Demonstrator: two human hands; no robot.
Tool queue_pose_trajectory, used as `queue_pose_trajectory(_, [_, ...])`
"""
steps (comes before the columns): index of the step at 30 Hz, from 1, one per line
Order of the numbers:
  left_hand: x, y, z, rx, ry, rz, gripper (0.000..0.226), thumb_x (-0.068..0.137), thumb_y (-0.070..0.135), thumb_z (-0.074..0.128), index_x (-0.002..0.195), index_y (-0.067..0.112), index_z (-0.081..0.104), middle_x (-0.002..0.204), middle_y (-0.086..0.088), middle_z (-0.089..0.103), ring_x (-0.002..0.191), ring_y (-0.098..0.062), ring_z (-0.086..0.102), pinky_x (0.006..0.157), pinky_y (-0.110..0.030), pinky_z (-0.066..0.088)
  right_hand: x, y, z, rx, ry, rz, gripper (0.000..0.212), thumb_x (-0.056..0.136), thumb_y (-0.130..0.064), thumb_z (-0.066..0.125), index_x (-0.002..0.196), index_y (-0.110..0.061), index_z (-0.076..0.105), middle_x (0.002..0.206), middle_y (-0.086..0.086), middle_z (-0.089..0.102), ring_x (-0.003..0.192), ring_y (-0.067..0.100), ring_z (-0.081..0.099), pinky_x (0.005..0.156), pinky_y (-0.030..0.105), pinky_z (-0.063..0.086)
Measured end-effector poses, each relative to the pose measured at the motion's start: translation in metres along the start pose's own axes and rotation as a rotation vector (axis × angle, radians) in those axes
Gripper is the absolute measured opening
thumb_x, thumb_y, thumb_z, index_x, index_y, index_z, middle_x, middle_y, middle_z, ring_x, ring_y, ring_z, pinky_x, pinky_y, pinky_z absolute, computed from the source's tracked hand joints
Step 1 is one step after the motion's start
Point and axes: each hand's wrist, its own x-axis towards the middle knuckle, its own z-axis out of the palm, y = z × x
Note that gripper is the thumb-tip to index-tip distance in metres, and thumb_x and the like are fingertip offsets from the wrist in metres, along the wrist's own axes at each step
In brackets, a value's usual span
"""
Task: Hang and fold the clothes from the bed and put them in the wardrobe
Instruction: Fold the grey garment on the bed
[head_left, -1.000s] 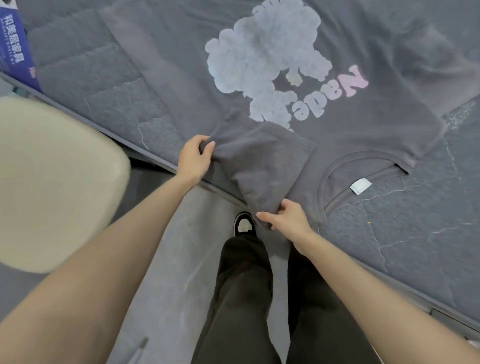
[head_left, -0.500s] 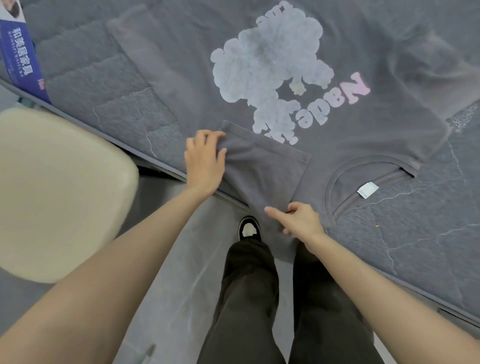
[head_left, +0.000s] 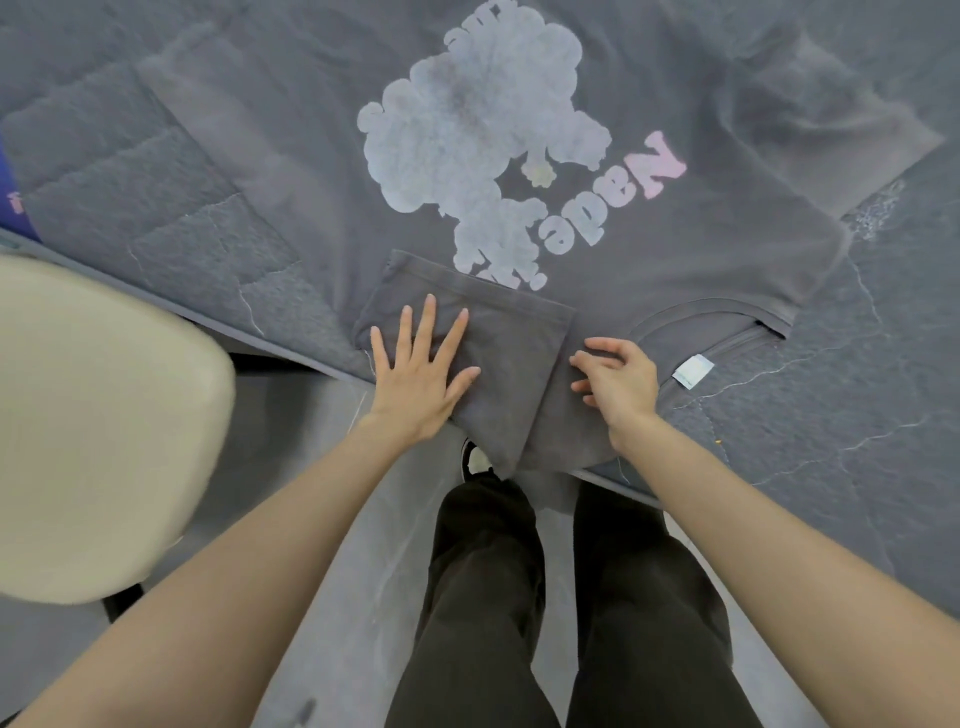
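A dark grey T-shirt (head_left: 675, 249) with a pale cloud print and pink-and-white lettering lies spread face up on the bed, its collar and white label (head_left: 693, 370) towards me. One sleeve (head_left: 498, 332) is folded inward over the shirt's front near the bed edge. My left hand (head_left: 421, 374) lies flat on that folded sleeve, fingers spread and straight. My right hand (head_left: 615, 376) rests on the shirt beside the sleeve's right edge, next to the collar, fingers loosely bent and holding nothing.
The grey quilted bed cover (head_left: 156, 218) runs across the upper view, its edge diagonal in front of me. A cream rounded chair seat (head_left: 88, 426) stands at the left beside the bed. My dark trousers and a shoe (head_left: 475, 460) are on the grey floor below.
My left hand let go of the sleeve's corner and now presses flat on it. My right hand released the sleeve's lower edge and moved up beside the collar. The sleeve lies flatter.
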Motion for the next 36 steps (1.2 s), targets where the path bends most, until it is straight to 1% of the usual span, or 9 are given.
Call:
queue_pose_trajectory(4, [0.009,0.035,-0.024,0.031,0.095,0.057,0.058,0.102,0.048,0.016,0.151,0.033,-0.010,0.161,0.001,-0.015,0.147,-0.025,-0.015,0.115,-0.060,-0.009,0.006,-0.014,-0.030,0.005,0.032,-0.133,0.016,0.090,-0.013,0.062,0.102,-0.024,0.060,0.089,-0.003,0.068,0.051,0.000,0.059,0.056,0.019,0.047])
queue_pose_trajectory(9, [0.044,0.105,-0.057,-0.078,0.115,0.096,0.058,0.104,0.040,0.019,0.152,0.024,-0.009,0.162,0.002,-0.002,0.149,-0.020,-0.006,0.116,-0.056,-0.006,0.031,-0.049,-0.087,0.000,0.174,-0.271,0.013,0.091,-0.012,0.059,0.100,-0.021,0.060,0.091,-0.002,0.065,0.085,0.026,0.064,0.085,0.045,0.051])
queue_pose_trajectory(16, [0.126,0.198,-0.100,-0.209,0.207,0.134,0.052,0.102,0.029,0.035,0.152,0.021,0.022,0.158,0.001,0.021,0.140,-0.027,0.024,0.113,-0.045,0.021,0.108,-0.091,-0.169,0.044,0.396,-0.307,0.024,0.090,-0.007,0.060,0.113,-0.007,0.054,0.113,0.008,0.059,0.085,0.008,0.052,0.082,0.016,0.039])
queue_pose_trajectory(19, [0.173,0.232,-0.119,-0.261,0.269,0.108,0.046,0.100,0.026,0.040,0.146,0.019,0.036,0.153,0.004,0.030,0.128,-0.029,0.033,0.104,-0.043,0.028,0.145,-0.104,-0.195,0.066,0.409,-0.181,0.032,0.090,-0.014,0.062,0.119,-0.006,0.051,0.119,0.008,0.055,0.104,0.019,0.053,0.096,0.026,0.041])
queue_pose_trajectory(21, [0.206,0.252,-0.131,-0.261,0.300,0.154,0.046,0.100,0.024,0.041,0.146,0.015,0.037,0.152,0.002,0.032,0.126,-0.030,0.036,0.104,-0.041,0.029,0.167,-0.111,-0.206,0.129,0.349,-0.072,0.037,0.091,-0.019,0.063,0.123,-0.006,0.049,0.111,0.006,0.058,0.102,0.020,0.055,0.098,0.036,0.045])
queue_pose_trajectory(28, [0.294,0.299,-0.152,-0.456,0.173,0.176,0.054,0.101,0.021,0.042,0.151,0.011,0.024,0.159,-0.005,0.020,0.144,-0.017,0.023,0.112,-0.024,0.018,0.214,-0.133,-0.226,0.147,0.262,-0.089,0.022,0.088,-0.029,0.068,0.104,-0.015,0.061,0.090,0.000,0.064,0.081,0.017,0.062,0.075,0.032,0.053])
queue_pose_trajectory(30, [0.309,0.308,-0.154,-0.454,0.173,0.109,0.057,0.100,0.025,0.047,0.150,0.010,0.024,0.155,-0.007,0.024,0.136,-0.023,0.036,0.108,-0.029,0.026,0.221,-0.138,-0.228,0.095,0.260,-0.109,0.013,0.087,-0.031,0.069,0.089,-0.021,0.061,0.082,-0.003,0.064,0.071,0.012,0.061,0.069,0.030,0.052])
queue_pose_trajectory(33, [0.323,0.319,-0.159,-0.552,0.211,-0.030,0.055,0.096,0.026,0.056,0.144,0.010,0.036,0.136,-0.011,0.044,0.116,-0.028,0.053,0.101,-0.034,0.037,0.224,-0.148,-0.233,0.121,0.253,-0.097,0.020,0.091,-0.026,0.065,0.072,-0.022,0.061,0.063,-0.005,0.060,0.037,0.002,0.049,0.040,0.021,0.044])
queue_pose_trajectory(36, [0.334,0.326,-0.168,-0.699,0.236,-0.108,0.020,0.096,0.020,0.055,0.110,0.007,0.059,0.111,-0.020,0.059,0.095,-0.033,0.062,0.088,-0.040,0.050,0.220,-0.167,-0.241,0.195,0.272,-0.130,0.026,0.095,-0.021,0.059,0.069,-0.020,0.061,0.053,-0.004,0.059,0.030,0.005,0.045,0.033,0.018,0.035])
